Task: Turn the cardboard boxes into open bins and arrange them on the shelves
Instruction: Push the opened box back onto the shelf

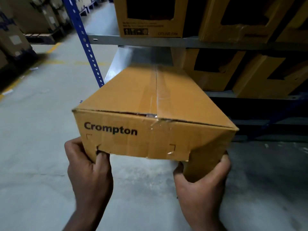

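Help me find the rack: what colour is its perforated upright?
The upright is blue; head view shows it.

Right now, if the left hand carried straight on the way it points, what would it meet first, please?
Probably the blue perforated steel upright, beside the taped brown cardboard box the left hand grips; depth is unclear.

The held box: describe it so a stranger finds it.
Start at the rack's blue upright. Right of it, a long cardboard box is gripped by the left hand and right hand. Unlike the cut-open bins beside it, it is taped shut and reads Crompton.
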A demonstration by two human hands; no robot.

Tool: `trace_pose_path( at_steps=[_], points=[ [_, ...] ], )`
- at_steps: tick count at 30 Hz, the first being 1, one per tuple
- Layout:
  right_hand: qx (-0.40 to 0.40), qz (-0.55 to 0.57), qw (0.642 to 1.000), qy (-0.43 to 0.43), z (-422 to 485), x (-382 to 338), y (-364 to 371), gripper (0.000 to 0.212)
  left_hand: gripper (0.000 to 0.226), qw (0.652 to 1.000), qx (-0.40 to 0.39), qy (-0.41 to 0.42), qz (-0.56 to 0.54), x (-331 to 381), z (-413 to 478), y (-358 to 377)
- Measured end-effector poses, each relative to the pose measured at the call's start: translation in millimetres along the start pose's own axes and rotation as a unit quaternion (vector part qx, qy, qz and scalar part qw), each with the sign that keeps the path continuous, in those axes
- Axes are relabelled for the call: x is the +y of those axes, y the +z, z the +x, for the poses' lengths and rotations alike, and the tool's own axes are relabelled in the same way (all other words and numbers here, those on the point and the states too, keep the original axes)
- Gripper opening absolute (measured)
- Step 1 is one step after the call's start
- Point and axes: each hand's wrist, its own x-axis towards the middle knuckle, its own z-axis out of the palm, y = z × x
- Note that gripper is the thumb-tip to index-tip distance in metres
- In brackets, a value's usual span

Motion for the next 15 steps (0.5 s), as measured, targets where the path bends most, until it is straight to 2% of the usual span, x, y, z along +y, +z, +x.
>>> trace_pose_path(
  at_steps=[4,8,11,15],
  points=[
    [-0.033,0.016,0.999,0.023,13.5,-23.5,-24.4,0.095,0.033,0.998,-0.048,0.01,0.048,17.9,5.0,-17.4],
    [-0.146,-0.073,0.985,0.055,41.9,-25.6,-26.8,0.089,0.049,0.98,-0.185,-0.027,0.07,16.1,6.9,-25.3],
    [-0.227,-0.114,0.958,0.135,62.7,-12.7,-22.9,0.069,0.071,0.942,-0.323,-0.089,-0.001,4.5,6.1,-33.9],
    [-0.31,-0.101,0.914,0.24,72.3,8.9,-27.7,0.039,0.097,0.891,-0.443,-0.086,-0.048,-21.7,0.2,-47.3]
  ],
)
